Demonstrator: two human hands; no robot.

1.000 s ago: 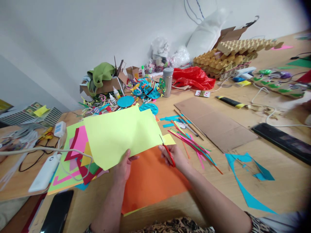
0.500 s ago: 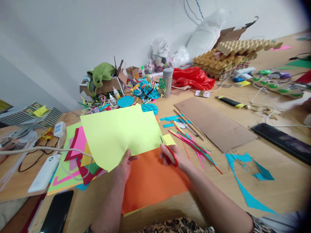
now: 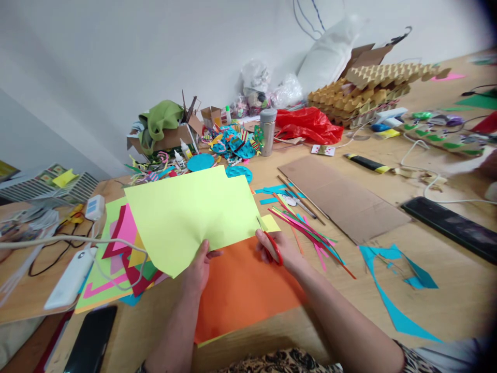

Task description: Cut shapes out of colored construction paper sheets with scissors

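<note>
My left hand (image 3: 201,267) pinches the lower edge of a yellow-green sheet of paper (image 3: 186,207), thumb on top. The sheet is held up off the table, with a notch at its upper right corner. My right hand (image 3: 277,248) grips red-handled scissors (image 3: 276,249), their blades pointing up at the sheet's right edge. Whether the blades are parted is hard to make out. Under both hands lies an orange sheet (image 3: 244,290), with a yellow edge showing beneath it. Right of the scissors are a small yellow piece of paper (image 3: 271,223) and several thin coloured paper strips (image 3: 310,235).
Cardboard (image 3: 341,199) and blue paper scraps (image 3: 392,305) lie to the right. Coloured paper sheets (image 3: 91,287), a white power bank (image 3: 72,277) and a black phone (image 3: 91,339) are on the left. Behind stand a steel flask (image 3: 267,132) and egg trays (image 3: 361,96). A white cable (image 3: 77,238) crosses the left side.
The yellow-green sheet has shifted slightly left and its left side has dipped a little. Both hands keep their grip and have barely moved.
</note>
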